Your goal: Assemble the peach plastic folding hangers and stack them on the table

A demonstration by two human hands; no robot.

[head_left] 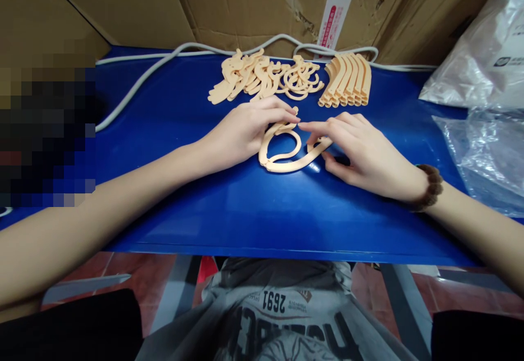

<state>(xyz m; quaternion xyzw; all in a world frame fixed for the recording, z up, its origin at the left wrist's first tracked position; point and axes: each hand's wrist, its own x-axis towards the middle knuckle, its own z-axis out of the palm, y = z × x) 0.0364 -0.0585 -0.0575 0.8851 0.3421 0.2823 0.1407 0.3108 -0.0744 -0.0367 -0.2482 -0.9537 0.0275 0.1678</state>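
A beige plastic folding hanger (pixel 286 165), with curved arms and a round hook, lies on the blue table in front of me. My left hand (pixel 248 126) is closed over its left arm, with the fingertips near the upper end of that arm. The palm hides part of the piece. My right hand (pixel 356 153) has its thumb and fingers around the right arm's end, and its index finger reaches toward my left fingertips. Behind my hands lie a loose heap of flat curved beige pieces (pixel 239 77), a pile of beige hooks (pixel 301 80) and a neat row of curved beige arms (pixel 347 80).
A white cable (pixel 141 85) runs along the back of the blue table (pixel 262 213). Cardboard boxes (pixel 245 6) stand behind it. At the right are a filled white plastic bag (pixel 483 49) and a clear plastic bag (pixel 483 153). The left side is pixelated.
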